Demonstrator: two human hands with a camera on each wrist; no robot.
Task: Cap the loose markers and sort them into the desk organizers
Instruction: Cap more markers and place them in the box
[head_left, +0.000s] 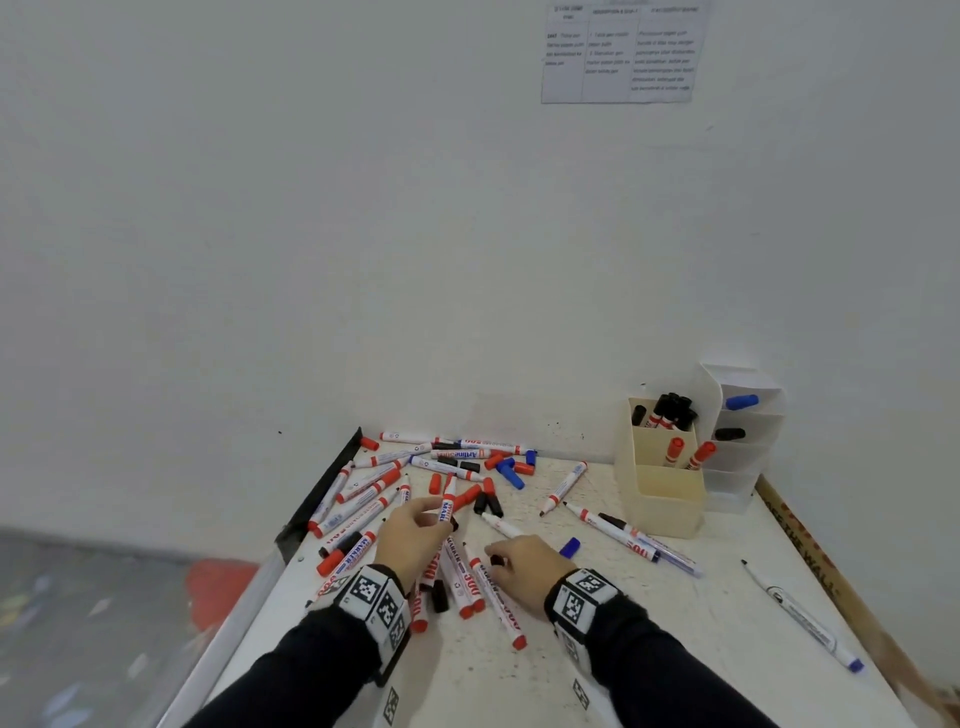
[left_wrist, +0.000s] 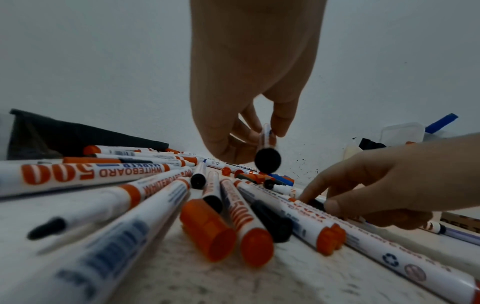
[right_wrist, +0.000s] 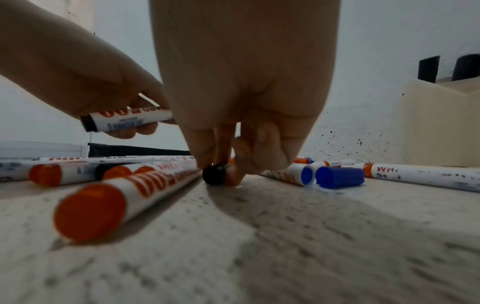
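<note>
My left hand holds a white whiteboard marker with a black end, lifted above the pile; its fingers pinch the barrel. Beside it, my right hand is down on the table, pinching a small black cap between thumb and fingertips. The two hands are a short distance apart. A cream organizer with black and red markers stands at the back right. Next to it stands a clear tiered organizer holding a blue and a black marker.
Several markers and loose red, black and blue caps lie scattered over the white table. A loose blue cap lies just right of my right hand. A slim marker and a wooden ruler lie along the right edge.
</note>
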